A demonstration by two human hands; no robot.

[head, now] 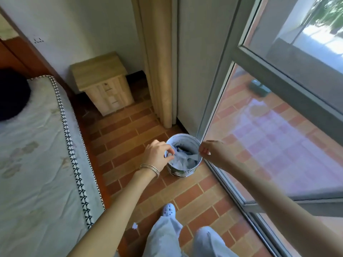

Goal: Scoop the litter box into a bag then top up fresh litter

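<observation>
- bin (pixel 181 171) sits against glass door frame (pixel 207 115); no room on its right
- curtain (pixel 161 71) close behind bin
- bare tiled floor (pixel 126 141) left and front of bin, up to bed (pixel 37 164) edge
- left hand (pixel 157 157) and right hand (pixel 213 151) pinch liner (pixel 181 158) at opposite rims; mouth open from above

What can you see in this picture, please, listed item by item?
bin: one, white with a patterned wall, on the floor by the glass door, crumpled white material inside
bedside cabinet: one, light wood, against the far wall
bed: one, pale cover with black-and-white trim, left
dark bundle: one, black, on the bed
curtain: one, beige, in the corner
glass door: one, grey frame, right
paper scrap: one, white, on the floor near the feet
floor: one, red-brown brick-pattern tiles
shoe: one, white
bangles: a few, silver, left wrist
left hand: one, pinches the bin's left rim
right hand: one, pinches its right rim
</observation>
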